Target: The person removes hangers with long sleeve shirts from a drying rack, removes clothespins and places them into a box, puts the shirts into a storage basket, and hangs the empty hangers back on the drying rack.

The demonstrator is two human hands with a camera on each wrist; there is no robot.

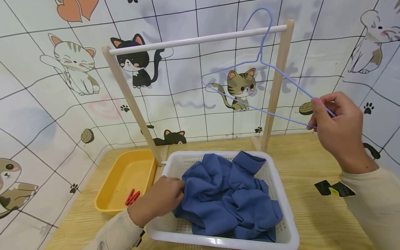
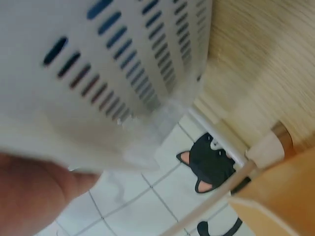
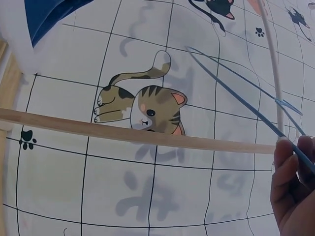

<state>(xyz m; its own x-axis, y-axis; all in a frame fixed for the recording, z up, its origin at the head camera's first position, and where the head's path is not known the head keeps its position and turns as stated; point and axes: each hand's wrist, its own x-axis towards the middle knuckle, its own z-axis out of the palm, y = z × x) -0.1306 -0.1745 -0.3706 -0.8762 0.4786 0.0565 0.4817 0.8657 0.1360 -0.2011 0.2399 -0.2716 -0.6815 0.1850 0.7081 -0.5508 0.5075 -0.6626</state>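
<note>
A light blue wire hanger is held at its right end by my right hand, its thumb and fingers pinching the wires. Its hook loops over the white rod of the wooden rack in the head view. Crumpled dark blue cloth, apparently a garment, fills the white basket. My left hand reaches over the basket's left rim, fingers curled at the cloth's left edge with the fingertips hidden. The left wrist view shows its thumb close to the rim.
A yellow tray with red clothespins lies left of the basket. The rack's wooden posts rise behind them on the wood-patterned table. A wall covering with cat drawings stands close behind.
</note>
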